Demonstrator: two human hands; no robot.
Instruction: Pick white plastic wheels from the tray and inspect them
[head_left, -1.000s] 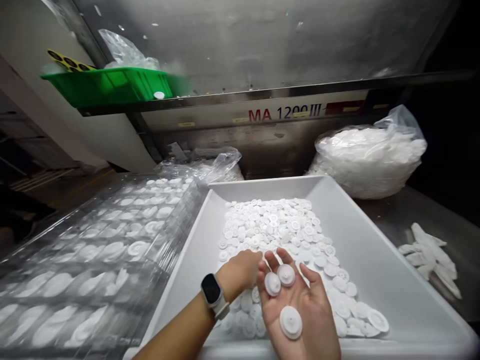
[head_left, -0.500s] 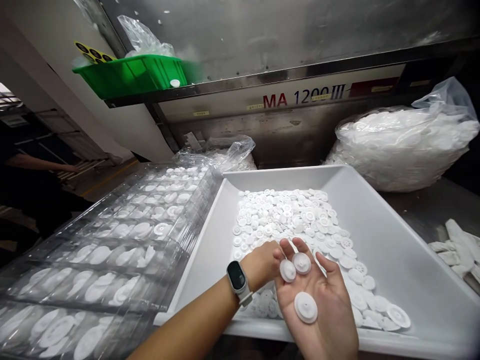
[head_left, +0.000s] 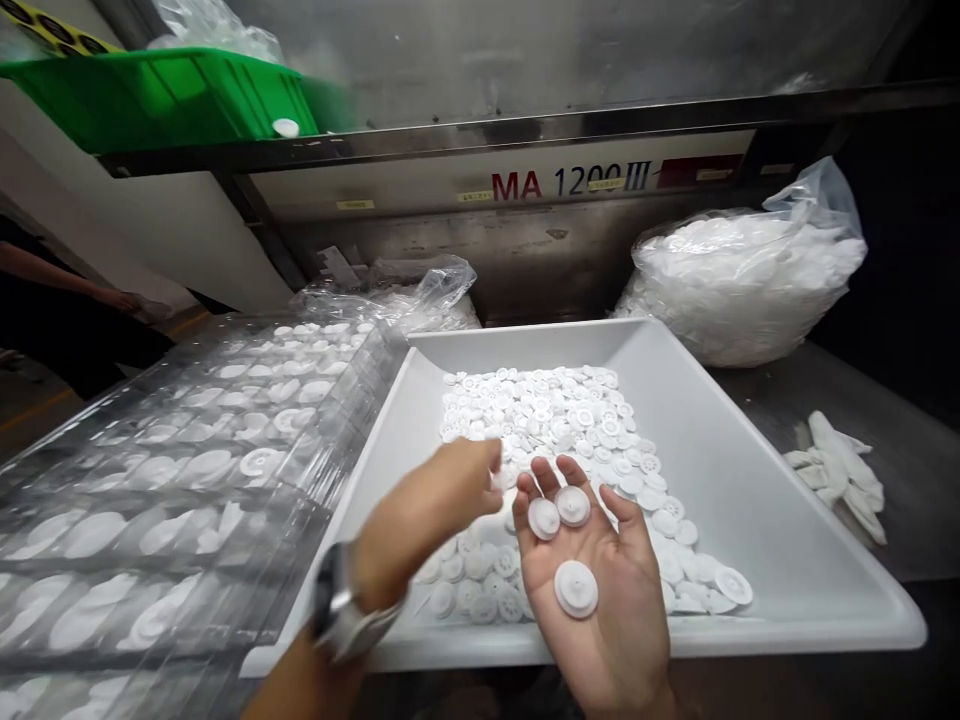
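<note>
Resting three white discs (head_left: pixel 576 589) on the upturned right hand (head_left: pixel 615 595), two against the fingers and one on the palm, held that hand loosely unfurled above the near part of the grey tray (head_left: pixel 750 510). Reached with the blurred left hand (head_left: pixel 454 485), near the right fingertips, over the many loose discs (head_left: pixel 540 400) lying inside the tray; could not tell that hand's grip, whether empty or grasping.

I'm seeing the right hand (head_left: pixel 604 590) holding three discs (head_left: pixel 576 589) on its upturned palm above the bin (head_left: pixel 720 450). The left hand (head_left: pixel 442 490) is hovering beside it, over the pile (head_left: pixel 551 405).
</note>
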